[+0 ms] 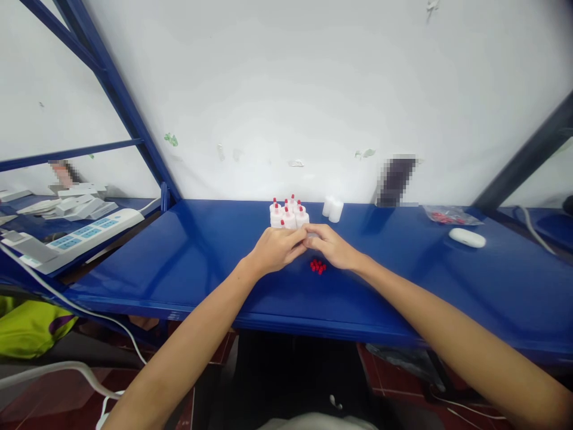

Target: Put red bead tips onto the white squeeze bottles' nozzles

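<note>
Blue tabletop (215,251); left hand (278,246) meets right hand (332,243) by red caps (318,266); any pinch hidden.

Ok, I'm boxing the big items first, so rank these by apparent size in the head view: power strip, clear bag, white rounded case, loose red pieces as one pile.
Largest to smallest:
1. power strip
2. clear bag
3. white rounded case
4. pile of loose red pieces

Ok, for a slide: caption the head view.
Left hand meets right hand over blue table, beside red-tipped bottles and red pieces.
</note>
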### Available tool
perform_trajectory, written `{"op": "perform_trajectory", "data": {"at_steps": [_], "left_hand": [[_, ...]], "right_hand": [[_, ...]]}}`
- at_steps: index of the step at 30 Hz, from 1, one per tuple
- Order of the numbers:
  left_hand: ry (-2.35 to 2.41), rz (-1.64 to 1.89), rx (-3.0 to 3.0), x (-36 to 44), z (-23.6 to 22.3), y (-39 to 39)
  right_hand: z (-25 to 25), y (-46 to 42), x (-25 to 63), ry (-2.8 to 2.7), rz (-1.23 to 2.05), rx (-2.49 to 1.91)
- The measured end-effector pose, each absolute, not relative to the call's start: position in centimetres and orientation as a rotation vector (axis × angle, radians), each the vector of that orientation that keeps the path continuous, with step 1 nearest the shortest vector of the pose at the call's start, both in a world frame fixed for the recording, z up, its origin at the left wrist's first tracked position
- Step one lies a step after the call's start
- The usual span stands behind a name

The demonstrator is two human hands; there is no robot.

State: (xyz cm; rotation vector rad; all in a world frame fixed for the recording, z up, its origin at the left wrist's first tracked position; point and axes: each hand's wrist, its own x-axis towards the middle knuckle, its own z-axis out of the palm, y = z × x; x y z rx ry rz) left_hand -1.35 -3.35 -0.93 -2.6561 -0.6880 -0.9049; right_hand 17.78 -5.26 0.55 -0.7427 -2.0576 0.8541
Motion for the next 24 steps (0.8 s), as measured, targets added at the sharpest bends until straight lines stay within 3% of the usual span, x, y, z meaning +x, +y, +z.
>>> {"op": "perform_trajectory", "data": {"at_steps": [15, 20, 24], "left_hand": [[-0.644, -0.897, -2.611, -1.0, -1.2, -3.4], [-0.902, -1.308, -2.602, -1.3, -0.3, -3.7], [-1.319, -1.784, -2.432, -1.7, 0.7, -3.4]], "right_hand": [[0.8, -6.0, 18.2, -2.236, 0.566, -0.924], [0.1, -4.8, 18.8, -2.119, 0.322, -0.881], [-0.6, -1.6, 21.9, -1.718, 0.112, -1.242]]}}
